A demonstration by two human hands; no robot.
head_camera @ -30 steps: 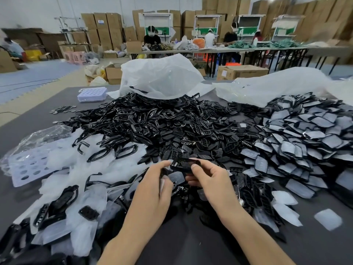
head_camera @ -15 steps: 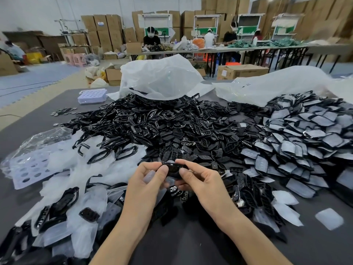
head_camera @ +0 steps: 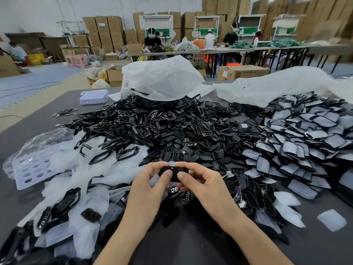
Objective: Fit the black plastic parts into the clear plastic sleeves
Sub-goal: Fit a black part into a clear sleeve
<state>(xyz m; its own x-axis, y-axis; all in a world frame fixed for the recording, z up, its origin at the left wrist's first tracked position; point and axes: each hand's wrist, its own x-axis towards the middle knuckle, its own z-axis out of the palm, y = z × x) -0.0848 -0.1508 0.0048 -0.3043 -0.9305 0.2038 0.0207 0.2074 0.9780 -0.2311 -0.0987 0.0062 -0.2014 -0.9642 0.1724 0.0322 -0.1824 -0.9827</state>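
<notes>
A heap of black parts (head_camera: 172,131) is dumped right behind, sleeved parts (head_camera: 305,134) piled at right, empty clear sleeves (head_camera: 91,188) at left. One black piece (head_camera: 172,172) is pinched by left hand (head_camera: 150,186) and right hand (head_camera: 202,184) together, thumbs on top, above the table (head_camera: 191,245).

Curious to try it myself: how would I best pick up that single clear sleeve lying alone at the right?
Pinch the clear sleeve by its near edge, coming from above. It lies flat and thin on the table, with nothing touching it, so an edge is likely the only grip.
</notes>
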